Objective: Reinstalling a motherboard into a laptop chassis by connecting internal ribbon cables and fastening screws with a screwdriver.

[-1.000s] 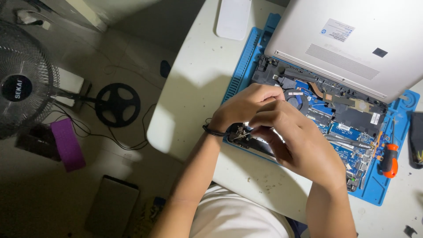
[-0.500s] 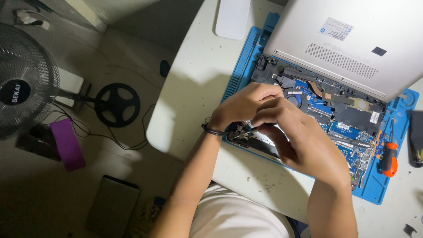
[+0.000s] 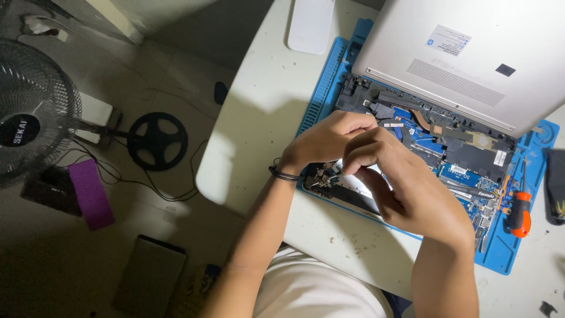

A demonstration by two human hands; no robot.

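We steady left hand [image 3: 326,140], curled, fingertips on opened laptop [image 3: 435,147] lying on blue mat [image 3: 321,100]. Right hand [image 3: 400,188] pinches slim tool [image 3: 326,179], tip at chassis corner. Keep tool upright, pressure light; orange screwdriver [image 3: 520,215] lies far right.

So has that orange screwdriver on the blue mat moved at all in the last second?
No. The orange screwdriver lies in the same spot by the blue mat's right edge, beside the opened laptop.

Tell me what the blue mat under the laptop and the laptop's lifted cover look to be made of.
Blue mat: likely silicone or soft rubber, matte, with moulded ridges and compartments. Cover: silver, smooth satin sheen with a fine vent grille; could be aluminium or painted plastic, the picture leaves that open.
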